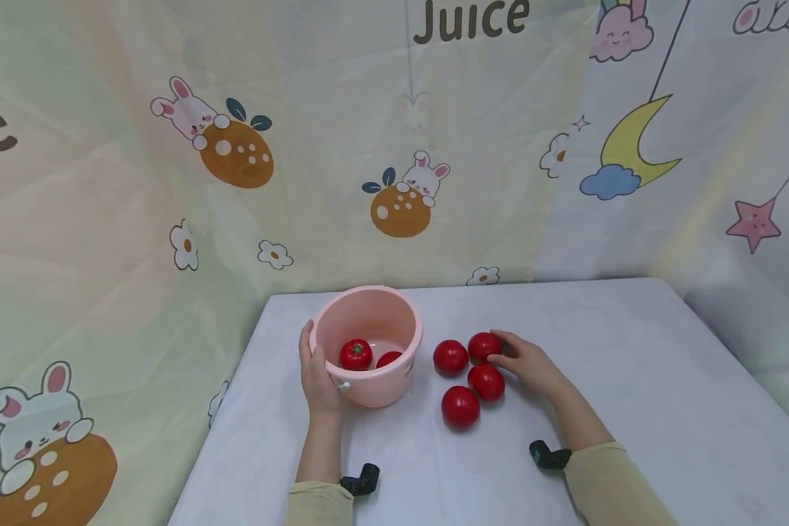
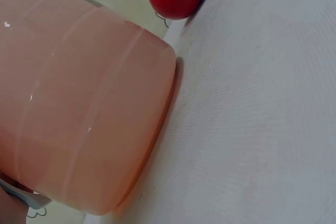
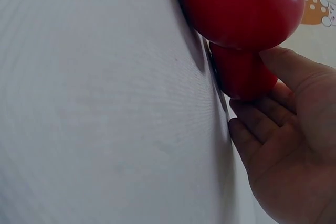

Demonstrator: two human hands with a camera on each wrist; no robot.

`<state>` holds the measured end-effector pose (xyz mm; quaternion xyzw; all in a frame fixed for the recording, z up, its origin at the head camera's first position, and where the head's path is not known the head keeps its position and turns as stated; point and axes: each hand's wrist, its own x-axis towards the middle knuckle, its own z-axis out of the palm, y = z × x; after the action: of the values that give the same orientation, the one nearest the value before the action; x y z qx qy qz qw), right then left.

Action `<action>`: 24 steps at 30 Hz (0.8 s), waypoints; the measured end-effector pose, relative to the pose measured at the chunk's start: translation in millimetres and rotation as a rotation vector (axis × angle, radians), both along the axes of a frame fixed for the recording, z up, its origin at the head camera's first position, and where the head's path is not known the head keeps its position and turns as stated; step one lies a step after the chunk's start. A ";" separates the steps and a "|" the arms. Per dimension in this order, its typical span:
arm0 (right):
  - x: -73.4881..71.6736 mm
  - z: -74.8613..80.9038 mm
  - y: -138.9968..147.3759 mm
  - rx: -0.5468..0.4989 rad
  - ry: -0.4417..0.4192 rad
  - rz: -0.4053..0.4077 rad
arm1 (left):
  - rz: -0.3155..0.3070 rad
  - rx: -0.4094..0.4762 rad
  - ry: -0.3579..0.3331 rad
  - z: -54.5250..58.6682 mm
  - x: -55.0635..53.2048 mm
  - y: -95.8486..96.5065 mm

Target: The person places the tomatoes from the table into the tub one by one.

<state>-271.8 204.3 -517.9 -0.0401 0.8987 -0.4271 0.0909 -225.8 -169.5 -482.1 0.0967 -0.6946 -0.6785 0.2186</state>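
Note:
A pink bucket (image 1: 375, 387) stands tilted toward me at the table's left. My left hand (image 1: 320, 380) grips its left side, fingertips near the rim; in the left wrist view the bucket wall (image 2: 89, 93) covers most of that hand. Inside lie a red tomato (image 1: 356, 355) with a green stem end and a second tomato (image 1: 389, 359), partly hidden by the wall. My right hand (image 1: 529, 363) holds the far right tomato (image 1: 484, 347) of a cluster, thumb on the near side and fingers round the far side. Close by are more tomatoes (image 1: 460, 408).
A white cloth covers the table (image 1: 434, 482). Behind it hangs a printed curtain (image 1: 329, 219) with bunnies and flowers. Dark wrist cameras (image 1: 361, 480) sit on both wrists, near the sleeves. The bucket's light handle joint (image 1: 344, 385) shows beside the left hand.

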 end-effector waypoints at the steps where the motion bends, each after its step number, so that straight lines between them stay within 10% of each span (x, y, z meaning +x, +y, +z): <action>1: 0.0 -0.3 0.1 0.003 0.007 -0.002 | 0.002 -0.001 -0.001 0.1 -0.1 0.0; 24: -0.8 19.2 4.8 0.066 0.024 -0.033 | 0.004 0.011 -0.008 1.1 -0.2 0.4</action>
<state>-272.6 209.2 -498.8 -0.0275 0.9139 -0.3981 0.0744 -226.0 -169.1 -480.9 0.1019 -0.6916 -0.6814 0.2167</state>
